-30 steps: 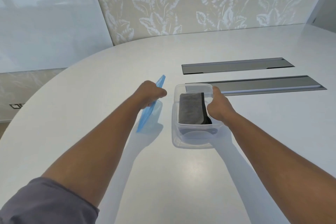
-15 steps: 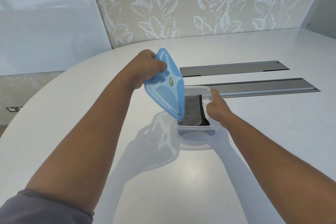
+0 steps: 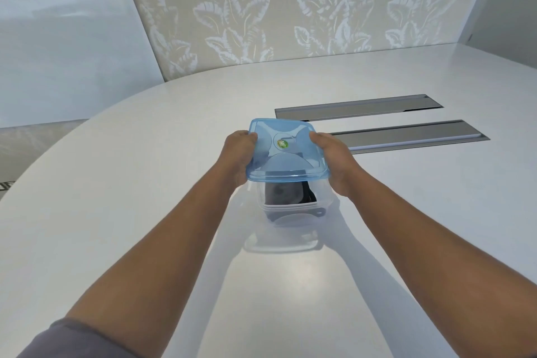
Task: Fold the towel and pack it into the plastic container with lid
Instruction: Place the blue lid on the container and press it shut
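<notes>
A translucent blue lid [image 3: 286,154] with a small green sticker lies on top of the clear plastic container [image 3: 293,206] in the middle of the white table [image 3: 145,183]. Through the container's near wall I see the folded dark grey towel [image 3: 286,193] inside. My left hand [image 3: 238,158] grips the lid's left edge, thumb on top. My right hand [image 3: 334,160] grips the right edge the same way. The container's far side is hidden under the lid.
Two long grey metal cable slots [image 3: 357,107] [image 3: 412,136] are set into the table behind and to the right of the container. A leaf-patterned wall [image 3: 290,9] stands at the back. The table's curved edge runs along the left.
My left hand carried the blue lid from the table's left side up and over the container and laid it flat on top. My right hand shifted from the container's rim to the lid's right edge.
</notes>
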